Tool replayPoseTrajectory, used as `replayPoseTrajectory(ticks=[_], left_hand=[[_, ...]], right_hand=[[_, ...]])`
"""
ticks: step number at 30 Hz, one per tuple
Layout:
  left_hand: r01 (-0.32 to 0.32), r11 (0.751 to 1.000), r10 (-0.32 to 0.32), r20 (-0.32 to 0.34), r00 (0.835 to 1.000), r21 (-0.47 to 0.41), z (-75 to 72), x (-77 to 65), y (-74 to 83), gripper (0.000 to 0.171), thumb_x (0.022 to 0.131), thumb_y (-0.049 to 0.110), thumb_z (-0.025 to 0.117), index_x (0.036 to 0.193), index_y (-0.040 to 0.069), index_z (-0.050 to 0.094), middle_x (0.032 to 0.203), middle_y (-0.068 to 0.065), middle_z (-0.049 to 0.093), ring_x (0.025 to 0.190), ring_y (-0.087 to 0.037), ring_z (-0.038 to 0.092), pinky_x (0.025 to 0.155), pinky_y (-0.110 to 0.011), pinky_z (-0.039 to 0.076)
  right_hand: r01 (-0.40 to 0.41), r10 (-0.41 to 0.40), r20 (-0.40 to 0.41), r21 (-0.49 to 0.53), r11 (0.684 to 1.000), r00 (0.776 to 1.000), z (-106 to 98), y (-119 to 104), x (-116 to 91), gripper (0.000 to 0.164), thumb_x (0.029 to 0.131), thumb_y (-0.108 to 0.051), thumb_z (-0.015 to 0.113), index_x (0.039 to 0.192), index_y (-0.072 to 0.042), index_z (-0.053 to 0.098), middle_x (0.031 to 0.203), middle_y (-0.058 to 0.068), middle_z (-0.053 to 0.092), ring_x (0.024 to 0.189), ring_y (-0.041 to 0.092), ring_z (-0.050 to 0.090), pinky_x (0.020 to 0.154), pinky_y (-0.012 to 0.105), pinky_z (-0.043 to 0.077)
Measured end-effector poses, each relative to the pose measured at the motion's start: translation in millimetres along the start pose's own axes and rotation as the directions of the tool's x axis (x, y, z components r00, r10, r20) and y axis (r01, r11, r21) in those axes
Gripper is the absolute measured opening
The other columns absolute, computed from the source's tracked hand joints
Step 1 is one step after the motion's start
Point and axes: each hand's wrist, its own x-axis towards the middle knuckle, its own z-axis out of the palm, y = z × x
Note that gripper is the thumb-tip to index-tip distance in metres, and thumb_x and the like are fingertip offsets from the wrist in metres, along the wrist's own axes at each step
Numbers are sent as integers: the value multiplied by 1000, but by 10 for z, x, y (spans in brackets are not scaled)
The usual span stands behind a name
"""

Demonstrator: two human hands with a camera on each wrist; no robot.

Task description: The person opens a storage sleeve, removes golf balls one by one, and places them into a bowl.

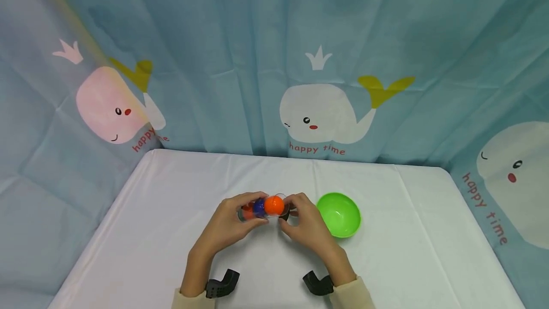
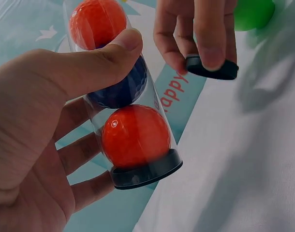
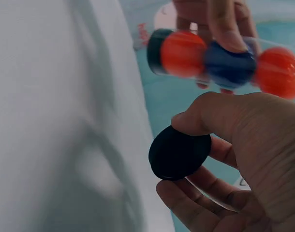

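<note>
My left hand (image 1: 227,221) grips a clear tube (image 2: 98,117), thumb on one side and fingers on the other. Three balls are lined up inside it: an orange ball (image 2: 136,137) by the black base (image 2: 147,171), a dark blue dimpled ball (image 2: 123,88) in the middle, and another orange ball (image 1: 274,205) at the end facing my right hand. A round black cap (image 3: 180,152) is pinched between the thumb and fingers of my right hand (image 1: 306,225). The cap is off the tube, close to its end in the head view.
Just right of my right hand, a green bowl (image 1: 339,214) stands on the white-covered table (image 1: 407,252). A blue curtain (image 1: 240,61) printed with whales hangs behind and along the sides. Black wrist mounts (image 1: 223,284) sit on both wrists.
</note>
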Motion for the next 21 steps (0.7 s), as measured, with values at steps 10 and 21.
replayPoseTrajectory(ticks=[10, 21], left_hand=[[5, 1000, -5, -12, 1000, 0, -12, -19, -20, 57, 82, 25, 93, 135, 24, 72, 132, 5, 75, 118, -15, 73, 100, -38, 61], [-2, 1000, 2, -22, 1000, 3, -12, -28, -32, 56, 82, 26, 93, 135, 24, 72, 131, 6, 76, 115, -14, 73, 98, -36, 62]], right_hand=[[-18, 16, -14, -127, 992, 1000, 146, 63, 0, 36, 84, -12, 86, 113, -12, 64, 105, 3, 62, 95, 18, 65, 90, 32, 62], [-45, 38, -36, -222, 974, 999, 122, 88, -29, 33, 78, -17, 86, 103, -13, 65, 97, -2, 62, 84, 10, 55, 78, 24, 53]])
